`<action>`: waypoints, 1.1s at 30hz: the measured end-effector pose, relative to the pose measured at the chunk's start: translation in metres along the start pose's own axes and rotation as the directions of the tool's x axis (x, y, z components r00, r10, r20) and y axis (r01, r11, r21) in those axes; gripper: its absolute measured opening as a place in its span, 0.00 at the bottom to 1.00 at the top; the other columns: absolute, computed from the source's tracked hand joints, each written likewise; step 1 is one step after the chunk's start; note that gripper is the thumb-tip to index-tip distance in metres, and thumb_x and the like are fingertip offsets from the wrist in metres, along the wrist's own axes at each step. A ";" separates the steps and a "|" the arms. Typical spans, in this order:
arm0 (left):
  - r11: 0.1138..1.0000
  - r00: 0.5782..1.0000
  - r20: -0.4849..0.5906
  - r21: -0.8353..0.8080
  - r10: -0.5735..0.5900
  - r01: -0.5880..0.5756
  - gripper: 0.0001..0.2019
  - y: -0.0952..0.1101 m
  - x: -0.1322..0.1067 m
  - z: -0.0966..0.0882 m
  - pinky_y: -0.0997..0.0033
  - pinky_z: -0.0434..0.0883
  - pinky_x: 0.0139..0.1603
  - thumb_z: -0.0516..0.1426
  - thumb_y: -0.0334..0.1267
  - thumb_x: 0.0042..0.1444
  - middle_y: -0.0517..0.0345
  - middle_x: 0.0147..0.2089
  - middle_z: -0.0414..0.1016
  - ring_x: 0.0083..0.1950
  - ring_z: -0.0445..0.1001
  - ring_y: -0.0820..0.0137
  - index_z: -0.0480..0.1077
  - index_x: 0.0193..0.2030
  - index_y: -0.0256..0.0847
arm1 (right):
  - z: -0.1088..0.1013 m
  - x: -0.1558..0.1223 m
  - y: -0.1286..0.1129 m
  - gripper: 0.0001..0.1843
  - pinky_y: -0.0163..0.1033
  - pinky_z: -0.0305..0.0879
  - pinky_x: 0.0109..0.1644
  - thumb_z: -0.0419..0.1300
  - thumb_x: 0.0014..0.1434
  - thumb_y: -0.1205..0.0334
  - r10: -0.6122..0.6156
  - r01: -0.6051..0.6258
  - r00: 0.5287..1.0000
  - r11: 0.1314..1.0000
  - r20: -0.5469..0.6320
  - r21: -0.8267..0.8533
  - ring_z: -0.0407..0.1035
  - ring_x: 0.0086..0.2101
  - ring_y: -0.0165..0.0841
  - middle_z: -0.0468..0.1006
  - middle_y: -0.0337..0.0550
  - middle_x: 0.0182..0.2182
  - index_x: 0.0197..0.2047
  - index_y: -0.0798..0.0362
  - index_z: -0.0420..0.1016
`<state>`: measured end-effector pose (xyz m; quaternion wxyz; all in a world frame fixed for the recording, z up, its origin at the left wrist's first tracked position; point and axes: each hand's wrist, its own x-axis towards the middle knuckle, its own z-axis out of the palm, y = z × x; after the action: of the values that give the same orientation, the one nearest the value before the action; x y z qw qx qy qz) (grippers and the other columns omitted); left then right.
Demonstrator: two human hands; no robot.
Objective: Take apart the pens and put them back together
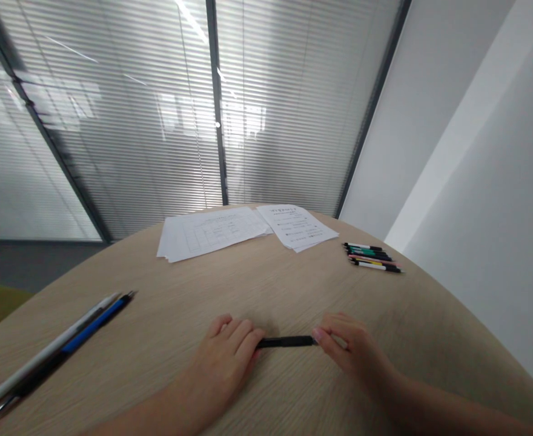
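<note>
A black pen lies level between my two hands, just above or on the wooden table; I cannot tell which. My left hand is closed around its left end, which the fingers hide. At the pen's right end, the thumb and fingertips of my right hand pinch the tip. The middle of the barrel shows bare between the hands.
Several pens lie side by side at the right. Printed sheets and more papers rest at the far edge. On the left lie a blue and black pen and a white stick-like thing.
</note>
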<state>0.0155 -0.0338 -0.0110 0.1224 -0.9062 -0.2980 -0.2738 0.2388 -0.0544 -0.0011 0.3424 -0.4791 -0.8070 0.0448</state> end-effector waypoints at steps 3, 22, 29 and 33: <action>0.999 0.999 -0.023 -0.035 0.041 -0.042 0.12 -0.001 -0.001 0.001 0.63 0.60 0.42 0.40 0.29 0.59 0.61 0.27 0.70 0.29 0.69 0.71 0.62 0.35 0.40 | 0.000 0.000 0.000 0.19 0.30 0.57 0.22 0.44 0.55 0.62 0.059 -0.060 0.998 0.998 0.027 0.036 0.59 0.17 0.26 0.60 0.35 0.13 0.15 0.53 0.55; 0.998 0.996 0.084 -0.052 0.033 -0.029 0.11 -0.004 0.003 -0.009 0.71 0.63 0.29 0.41 0.25 0.55 0.60 0.29 0.72 0.26 0.69 0.71 0.60 0.39 0.39 | -0.013 0.004 0.008 0.03 0.37 0.61 0.32 0.51 0.56 0.66 -0.420 0.409 0.907 0.898 -0.036 -0.164 0.65 0.28 0.32 0.73 0.43 0.26 0.35 0.54 0.64; 0.993 0.995 0.028 -0.079 0.094 -0.092 0.12 -0.002 0.005 -0.013 0.71 0.61 0.29 0.39 0.25 0.57 0.60 0.26 0.71 0.24 0.67 0.72 0.60 0.37 0.38 | -0.013 0.003 0.004 0.04 0.36 0.58 0.32 0.52 0.56 0.64 -0.439 0.435 0.898 0.894 -0.015 -0.109 0.63 0.27 0.31 0.72 0.42 0.25 0.32 0.55 0.64; 0.992 0.994 0.040 -0.079 0.100 -0.096 0.11 -0.003 0.004 -0.011 0.71 0.60 0.29 0.39 0.26 0.58 0.60 0.26 0.70 0.24 0.67 0.72 0.60 0.36 0.39 | -0.009 0.002 0.006 0.09 0.35 0.57 0.30 0.48 0.59 0.64 -0.427 0.425 0.904 0.899 0.001 -0.107 0.61 0.25 0.30 0.71 0.41 0.22 0.29 0.55 0.64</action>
<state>0.0116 -0.0339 0.0006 0.0939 -0.9297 -0.2448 -0.2588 0.2479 -0.0517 0.0049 0.3275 -0.3088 -0.8895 -0.0788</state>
